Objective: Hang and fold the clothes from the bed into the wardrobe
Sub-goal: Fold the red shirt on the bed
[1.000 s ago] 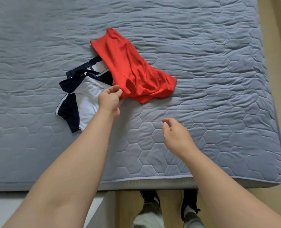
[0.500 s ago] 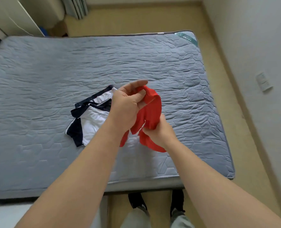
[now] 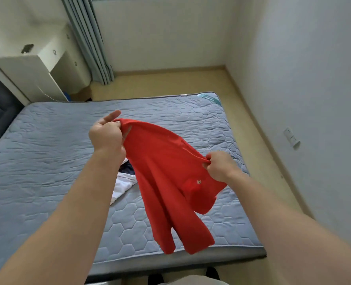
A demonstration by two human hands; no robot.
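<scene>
Red garment (image 3: pixel 166 182) hangs in the air above the grey quilted mattress (image 3: pixel 47 161), stretched between both hands, two lower ends hanging free. Fabric plain red, creased; small pale emblem (image 3: pixel 199 181) near the right hand, not legible. Left hand (image 3: pixel 106 134) pinches the upper edge, one finger sticking out. Right hand (image 3: pixel 220 166) grips bunched fabric, lower. White-and-navy garment (image 3: pixel 123 182) lies on the mattress, partly hidden behind the left forearm. Teal label (image 3: pixel 208 98) at far mattress corner, print too small to read.
</scene>
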